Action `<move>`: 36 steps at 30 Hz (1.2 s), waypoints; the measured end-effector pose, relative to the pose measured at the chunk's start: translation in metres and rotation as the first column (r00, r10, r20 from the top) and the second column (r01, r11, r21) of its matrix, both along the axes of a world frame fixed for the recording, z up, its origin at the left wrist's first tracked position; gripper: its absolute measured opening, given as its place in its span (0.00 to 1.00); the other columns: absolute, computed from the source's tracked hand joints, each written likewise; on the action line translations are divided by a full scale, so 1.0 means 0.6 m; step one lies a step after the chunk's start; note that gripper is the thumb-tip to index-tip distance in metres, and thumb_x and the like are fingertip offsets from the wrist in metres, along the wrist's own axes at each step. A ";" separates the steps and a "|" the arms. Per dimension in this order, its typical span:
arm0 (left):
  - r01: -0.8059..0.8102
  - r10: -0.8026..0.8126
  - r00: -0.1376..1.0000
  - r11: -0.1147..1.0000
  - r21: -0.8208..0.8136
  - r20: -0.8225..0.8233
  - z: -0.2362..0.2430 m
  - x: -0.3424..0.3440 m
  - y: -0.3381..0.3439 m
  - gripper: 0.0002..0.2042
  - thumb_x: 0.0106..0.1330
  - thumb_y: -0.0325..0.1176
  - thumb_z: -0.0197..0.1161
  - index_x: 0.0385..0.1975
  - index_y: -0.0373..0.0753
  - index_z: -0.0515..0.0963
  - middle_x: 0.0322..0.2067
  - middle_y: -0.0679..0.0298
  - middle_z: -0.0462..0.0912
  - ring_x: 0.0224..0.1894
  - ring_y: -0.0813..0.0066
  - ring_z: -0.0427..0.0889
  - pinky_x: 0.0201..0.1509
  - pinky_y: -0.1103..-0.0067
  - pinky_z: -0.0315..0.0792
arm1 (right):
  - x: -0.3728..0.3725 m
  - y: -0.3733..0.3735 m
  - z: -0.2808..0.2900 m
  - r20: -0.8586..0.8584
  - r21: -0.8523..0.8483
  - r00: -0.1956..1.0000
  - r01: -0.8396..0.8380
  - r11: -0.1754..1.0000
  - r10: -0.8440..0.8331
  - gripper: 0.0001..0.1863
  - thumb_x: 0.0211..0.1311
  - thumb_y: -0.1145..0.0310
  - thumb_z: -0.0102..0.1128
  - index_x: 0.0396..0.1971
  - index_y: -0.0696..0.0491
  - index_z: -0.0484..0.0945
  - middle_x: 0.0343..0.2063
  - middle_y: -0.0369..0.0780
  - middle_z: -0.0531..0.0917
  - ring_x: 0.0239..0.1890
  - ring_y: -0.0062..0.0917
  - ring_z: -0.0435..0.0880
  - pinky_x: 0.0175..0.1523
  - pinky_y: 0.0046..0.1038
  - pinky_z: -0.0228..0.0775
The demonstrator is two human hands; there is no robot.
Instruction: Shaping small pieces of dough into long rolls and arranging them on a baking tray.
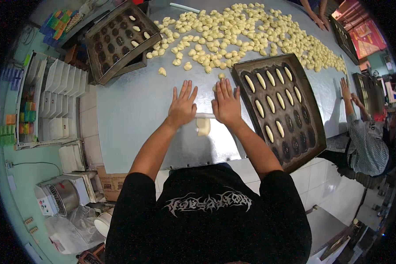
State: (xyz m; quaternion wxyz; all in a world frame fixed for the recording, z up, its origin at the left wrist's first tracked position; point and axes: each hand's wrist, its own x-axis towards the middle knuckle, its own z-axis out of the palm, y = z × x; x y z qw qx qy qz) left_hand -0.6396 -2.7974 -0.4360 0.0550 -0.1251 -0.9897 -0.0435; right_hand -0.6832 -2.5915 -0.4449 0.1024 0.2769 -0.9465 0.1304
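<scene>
Black short sleeves are worn on both forearms' upper ends. A pale, flattened dough strip (pixel 203 128) is laid on the grey metal tabletop (pixel 132 119), partly covered by a slim white rolling pin (pixel 205 115). Pin is spanned by both hands, palms down: left hand (pixel 183 107) set over its left end, fingers straight, slightly apart; right hand (pixel 228 103) over its right end, fingers extended, narrowly parted. Neither is clenched. To the right, a dark metal moulded tray (pixel 264 62) is part-filled with slender dough sticks (pixel 270 104). Farther off, round yellow dough balls (pixel 233 35) are scattered; at far left, a second dark moulded tray (pixel 130 59) is stacked.
</scene>
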 end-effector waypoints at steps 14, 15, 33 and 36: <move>0.099 -0.143 0.986 0.912 0.398 0.083 -0.017 0.250 0.009 0.36 0.59 0.37 0.57 0.67 0.28 0.57 0.70 0.43 0.52 0.75 0.49 0.45 0.73 0.49 0.37 | 0.250 0.031 -0.018 0.094 -0.230 0.992 -0.063 0.971 0.086 0.19 0.55 0.72 0.59 0.48 0.57 0.75 0.57 0.51 0.75 0.62 0.40 0.74 0.60 0.47 0.64; 0.104 -0.147 0.986 0.910 0.400 0.078 -0.020 0.249 0.004 0.36 0.59 0.37 0.57 0.67 0.28 0.57 0.70 0.43 0.52 0.75 0.49 0.45 0.73 0.49 0.37 | 0.237 0.036 -0.028 0.101 -0.282 0.993 -0.035 0.959 0.066 0.14 0.54 0.74 0.60 0.42 0.55 0.76 0.54 0.51 0.78 0.57 0.42 0.78 0.57 0.45 0.69; 0.367 -0.408 0.882 0.908 0.201 0.235 -0.031 0.239 -0.041 0.29 0.70 0.40 0.50 0.68 0.35 0.58 0.71 0.55 0.54 0.75 0.62 0.46 0.77 0.61 0.37 | 0.198 -0.044 0.021 0.257 -0.359 0.966 0.076 0.930 0.020 0.16 0.57 0.68 0.60 0.43 0.60 0.73 0.39 0.51 0.75 0.44 0.47 0.74 0.54 0.45 0.66; 0.311 -0.399 0.907 0.848 0.430 0.131 -0.062 0.231 -0.053 0.24 0.67 0.33 0.53 0.63 0.34 0.67 0.67 0.53 0.62 0.72 0.58 0.55 0.75 0.63 0.45 | 0.116 -0.108 0.018 0.079 -0.343 0.997 0.025 0.939 0.003 0.22 0.58 0.64 0.59 0.47 0.65 0.72 0.44 0.54 0.75 0.49 0.48 0.73 0.56 0.43 0.65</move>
